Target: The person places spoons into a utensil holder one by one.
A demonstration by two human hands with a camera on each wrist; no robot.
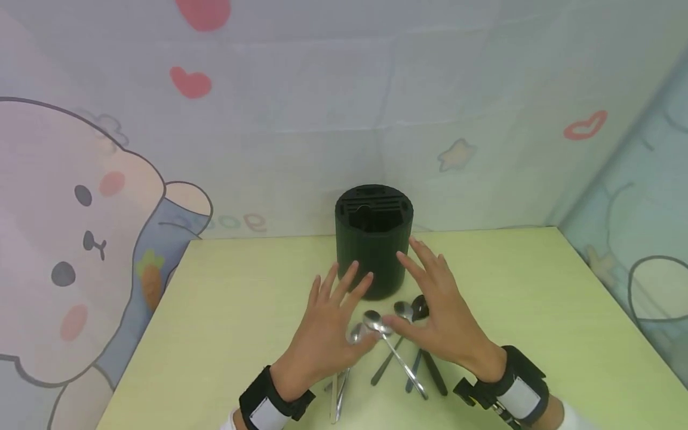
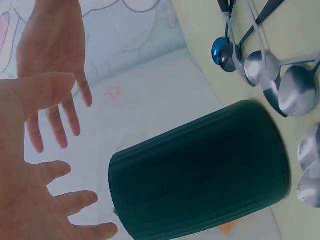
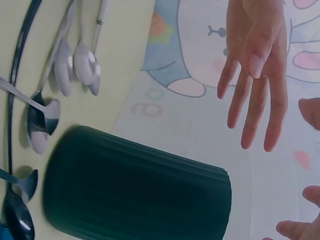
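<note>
Steel spoons (image 1: 388, 346) under both spread, empty hands, left hand (image 1: 328, 325) & right hand (image 1: 438, 313), black holder (image 1: 374, 239) just behind.

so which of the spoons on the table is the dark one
The black spoon, rightmost of the bowls in the head view, just under the right hand near the black holder. The other spoons are shiny bare silver.

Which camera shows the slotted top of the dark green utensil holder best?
The head view: the utensil holder stands upright there, its slotted top open to the camera. Both wrist views show only its ribbed side, with no slots visible.
</note>
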